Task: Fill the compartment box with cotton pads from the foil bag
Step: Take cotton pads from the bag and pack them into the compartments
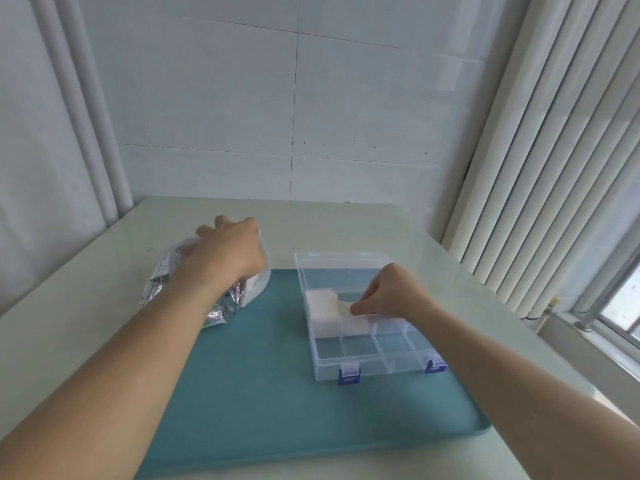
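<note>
On a teal mat (263, 393), a clear compartment box (367, 358) is seen open; a cotton pad (344, 308) is pinched by the right hand (391, 294) over its far-left compartments. Farther left, the foil bag (221, 303) is gripped by the left hand (227, 252).

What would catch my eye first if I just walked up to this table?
Probably the right hand pinching a white cotton pad over the clear compartment box on the teal mat. To the left, the left hand rests on a crinkled foil bag.
</note>
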The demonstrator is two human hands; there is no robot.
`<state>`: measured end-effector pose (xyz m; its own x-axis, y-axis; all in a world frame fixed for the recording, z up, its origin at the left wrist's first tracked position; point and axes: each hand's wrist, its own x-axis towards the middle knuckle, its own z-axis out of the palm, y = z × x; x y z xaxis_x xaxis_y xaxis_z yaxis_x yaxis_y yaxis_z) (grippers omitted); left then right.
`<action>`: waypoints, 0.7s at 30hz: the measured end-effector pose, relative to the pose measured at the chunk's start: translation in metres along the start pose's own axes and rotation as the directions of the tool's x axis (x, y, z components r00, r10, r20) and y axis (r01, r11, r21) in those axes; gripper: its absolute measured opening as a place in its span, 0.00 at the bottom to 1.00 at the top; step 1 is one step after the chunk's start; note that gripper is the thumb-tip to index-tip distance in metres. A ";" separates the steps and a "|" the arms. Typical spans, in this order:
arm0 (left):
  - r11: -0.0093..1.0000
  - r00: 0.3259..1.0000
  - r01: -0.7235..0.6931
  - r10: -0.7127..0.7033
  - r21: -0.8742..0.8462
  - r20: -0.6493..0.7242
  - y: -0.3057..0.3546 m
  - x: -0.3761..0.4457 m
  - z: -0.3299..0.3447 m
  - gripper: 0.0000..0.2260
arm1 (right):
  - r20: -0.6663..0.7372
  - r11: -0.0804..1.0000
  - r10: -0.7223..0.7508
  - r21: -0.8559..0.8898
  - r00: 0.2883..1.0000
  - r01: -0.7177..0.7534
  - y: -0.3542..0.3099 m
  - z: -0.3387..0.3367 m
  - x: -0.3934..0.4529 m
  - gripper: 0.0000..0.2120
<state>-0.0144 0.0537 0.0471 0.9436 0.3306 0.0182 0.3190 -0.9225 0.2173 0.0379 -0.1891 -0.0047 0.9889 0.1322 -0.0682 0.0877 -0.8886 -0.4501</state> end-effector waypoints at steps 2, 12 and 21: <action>0.998 0.999 -0.048 0.047 -0.040 -0.015 -0.004 0.001 -0.004 0.20 | -0.010 0.994 -0.012 -0.105 1.000 0.011 -0.002 -0.001 -0.002 0.16; 0.960 0.992 -0.121 0.108 -0.252 -0.064 -0.006 -0.003 -0.022 0.15 | -0.169 0.835 -0.503 0.156 0.847 0.527 -0.081 -0.017 -0.020 0.09; 0.925 0.994 -0.095 0.107 -0.368 0.013 -0.007 -0.003 -0.028 0.20 | -0.037 0.883 -0.435 0.177 0.900 0.434 -0.125 0.014 -0.006 0.23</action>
<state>-0.0225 0.0650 0.0727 0.9734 0.2271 0.0288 0.1728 -0.8115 0.5582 0.0190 -0.0726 0.0392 0.8559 0.4895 0.1671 0.4857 -0.6496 -0.5849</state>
